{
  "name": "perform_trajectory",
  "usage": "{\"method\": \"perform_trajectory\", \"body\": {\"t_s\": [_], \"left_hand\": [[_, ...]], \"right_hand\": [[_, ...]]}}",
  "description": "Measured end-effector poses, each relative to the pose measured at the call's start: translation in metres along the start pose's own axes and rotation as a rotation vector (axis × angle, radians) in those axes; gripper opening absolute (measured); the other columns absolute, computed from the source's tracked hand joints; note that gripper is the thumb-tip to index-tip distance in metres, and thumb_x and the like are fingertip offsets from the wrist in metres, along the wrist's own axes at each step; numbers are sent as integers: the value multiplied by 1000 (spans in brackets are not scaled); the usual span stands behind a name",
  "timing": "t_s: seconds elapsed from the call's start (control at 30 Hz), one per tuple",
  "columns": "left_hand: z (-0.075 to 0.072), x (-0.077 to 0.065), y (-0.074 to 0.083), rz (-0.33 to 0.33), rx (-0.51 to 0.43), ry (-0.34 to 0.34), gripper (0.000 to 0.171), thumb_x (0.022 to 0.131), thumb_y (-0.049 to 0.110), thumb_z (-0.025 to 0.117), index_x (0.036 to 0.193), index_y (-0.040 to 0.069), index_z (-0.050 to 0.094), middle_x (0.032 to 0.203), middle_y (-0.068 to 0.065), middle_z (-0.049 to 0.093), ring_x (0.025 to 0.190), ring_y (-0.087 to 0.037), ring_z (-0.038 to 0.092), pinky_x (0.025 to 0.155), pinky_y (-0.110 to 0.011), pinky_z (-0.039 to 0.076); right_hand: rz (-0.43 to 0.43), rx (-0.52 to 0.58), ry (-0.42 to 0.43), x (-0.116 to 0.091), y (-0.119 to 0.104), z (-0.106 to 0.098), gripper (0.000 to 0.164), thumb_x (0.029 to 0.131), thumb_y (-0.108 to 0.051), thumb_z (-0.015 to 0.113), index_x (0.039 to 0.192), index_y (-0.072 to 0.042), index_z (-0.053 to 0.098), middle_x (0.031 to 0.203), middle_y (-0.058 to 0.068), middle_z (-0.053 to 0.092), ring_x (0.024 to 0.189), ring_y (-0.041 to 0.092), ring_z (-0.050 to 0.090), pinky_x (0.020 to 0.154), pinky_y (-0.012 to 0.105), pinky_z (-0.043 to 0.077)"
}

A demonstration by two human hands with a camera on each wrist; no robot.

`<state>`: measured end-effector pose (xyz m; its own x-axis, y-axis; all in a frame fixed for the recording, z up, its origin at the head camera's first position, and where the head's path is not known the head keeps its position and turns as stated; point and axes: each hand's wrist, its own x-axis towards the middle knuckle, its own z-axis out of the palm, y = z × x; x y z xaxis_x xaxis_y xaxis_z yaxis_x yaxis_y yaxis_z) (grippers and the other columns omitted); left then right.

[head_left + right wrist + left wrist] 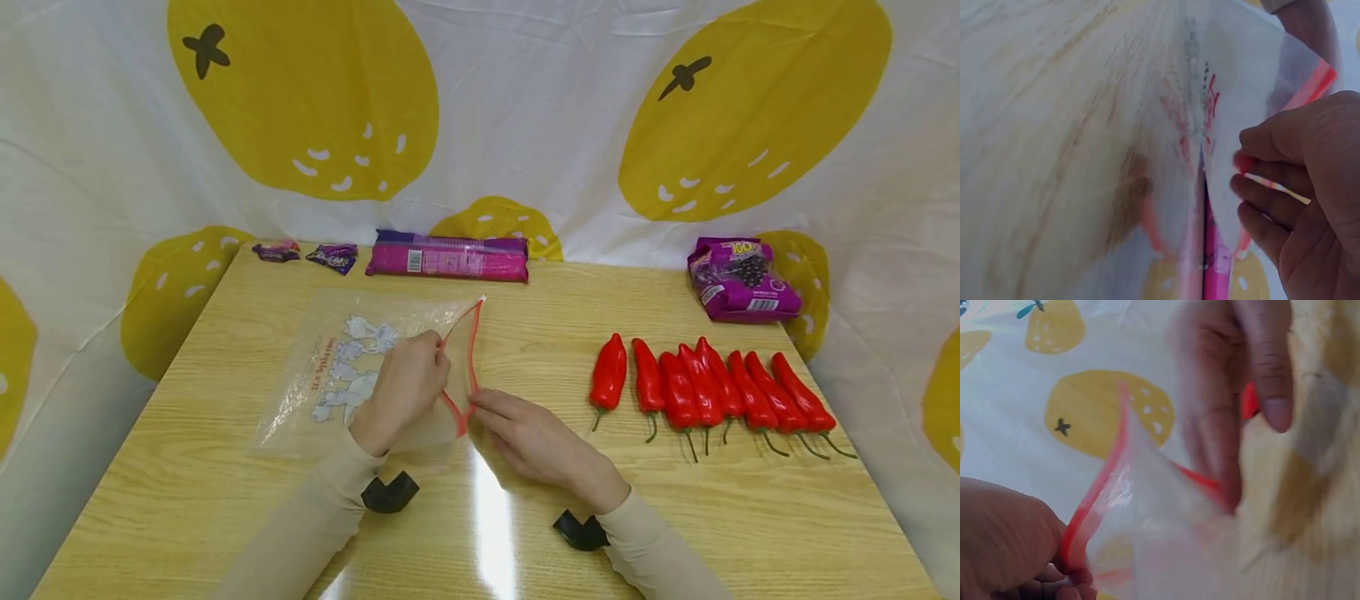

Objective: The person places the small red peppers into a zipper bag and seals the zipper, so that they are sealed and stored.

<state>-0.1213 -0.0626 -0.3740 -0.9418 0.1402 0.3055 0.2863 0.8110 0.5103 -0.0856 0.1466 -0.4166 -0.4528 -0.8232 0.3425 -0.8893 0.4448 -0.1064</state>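
A clear zip bag with cartoon prints and a red zip edge lies on the table in the head view, its mouth spread toward the right. My left hand pinches one side of the red edge; the left wrist view shows those fingers curled on the strip. At the other side of the mouth is my right hand, its fingertips at the red edge. In the left wrist view, the right hand has long, fairly straight fingers touching the strip and its thumb held apart.
Several red peppers with green stems lie in a row at the right. A purple packet stands at the back right, a long magenta package at the back middle. Two small wrapped sweets lie at the back left, before a fruit-print cloth.
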Motion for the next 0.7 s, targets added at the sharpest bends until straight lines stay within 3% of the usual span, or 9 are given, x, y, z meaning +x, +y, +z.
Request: {"method": "perform_trajectory", "body": {"t_s": [0.2,0.43,0.57,0.7], "left_hand": [[-24,3,-6,-34,11,81,21,79,5,51,93,-5,63,64,-11,57,44,-15,40,36,-25,31],[-34,5,-18,-15,76,170,13,80,7,51,72,1,60,53,-7,50,39,-15,36,36,-27,29],[-32,5,-20,8,93,165,19,84,8,51,66,3,55,50,-5,47,39,-15,38,37,-27,30],[-36,6,-24,-37,75,135,22,85,11,49,63,6,51,49,-3,43,40,-13,35,36,-25,27]], "right_hand": [[32,4,-67,-1,0,0,39,85,-10,60,122,-2,57,127,9,53,121,22,48,102,30,35],[75,11,-95,-3,2,-2,39,84,-11,59,123,-3,57,128,9,52,122,23,47,101,32,36],[94,14,-112,-5,4,-2,39,84,-11,59,123,-3,56,129,10,52,123,23,46,102,32,35],[105,13,-137,-5,3,-3,39,86,-12,58,124,-3,56,130,11,52,123,23,45,102,33,35]]}}
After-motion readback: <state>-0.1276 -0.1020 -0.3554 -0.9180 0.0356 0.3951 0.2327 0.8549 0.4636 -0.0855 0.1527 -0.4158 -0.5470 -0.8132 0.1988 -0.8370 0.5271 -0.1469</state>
